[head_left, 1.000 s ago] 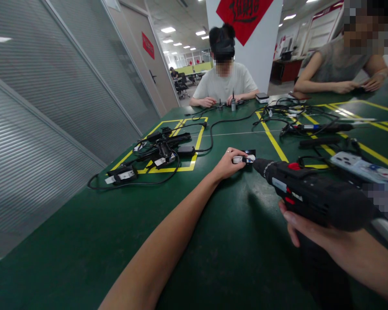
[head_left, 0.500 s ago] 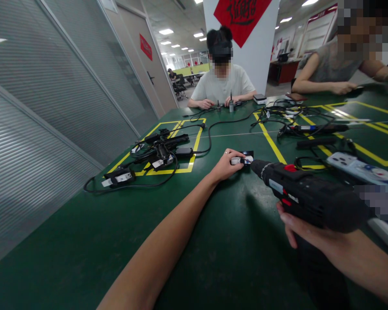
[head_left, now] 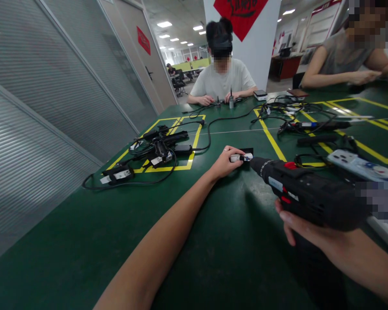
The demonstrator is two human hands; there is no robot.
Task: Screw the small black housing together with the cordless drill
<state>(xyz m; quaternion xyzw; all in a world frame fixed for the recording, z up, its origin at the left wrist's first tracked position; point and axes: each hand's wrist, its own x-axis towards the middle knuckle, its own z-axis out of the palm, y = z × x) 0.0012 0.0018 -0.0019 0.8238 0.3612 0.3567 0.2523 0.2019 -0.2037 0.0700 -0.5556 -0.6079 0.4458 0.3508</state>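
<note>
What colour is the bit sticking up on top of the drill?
Red, on the black drill; it shows best in the head view.

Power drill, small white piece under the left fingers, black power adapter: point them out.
Power drill (head_left: 310, 189): head view, main body.
White piece (head_left: 248, 157): head view, end nearest the drill.
Black power adapter (head_left: 183, 149): head view, top face.

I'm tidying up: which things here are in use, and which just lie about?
In use:
black drill, in the right hand
small white piece, at the left hand's fingertips

Lying about:
black gear with cables, left
pale power strip, right
</note>
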